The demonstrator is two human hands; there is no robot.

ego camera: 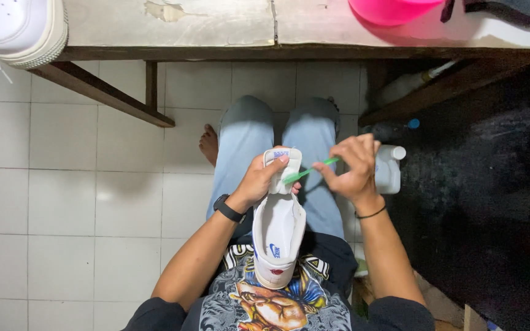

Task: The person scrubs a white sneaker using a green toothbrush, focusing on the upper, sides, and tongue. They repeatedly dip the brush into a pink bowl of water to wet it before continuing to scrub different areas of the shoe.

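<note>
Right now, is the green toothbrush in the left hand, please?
No, the right hand holds the toothbrush; the left hand grips the shoe.

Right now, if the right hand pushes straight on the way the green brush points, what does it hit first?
Probably the white shoe: the right hand aims the green toothbrush leftward at its tongue, pinched by the left hand. Depth is unclear.

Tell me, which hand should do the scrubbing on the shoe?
Probably the right hand: it already pinches the green toothbrush, whose head points at the shoe. The left hand is busy gripping the shoe's tongue, keeping it steady over the lap.
</note>
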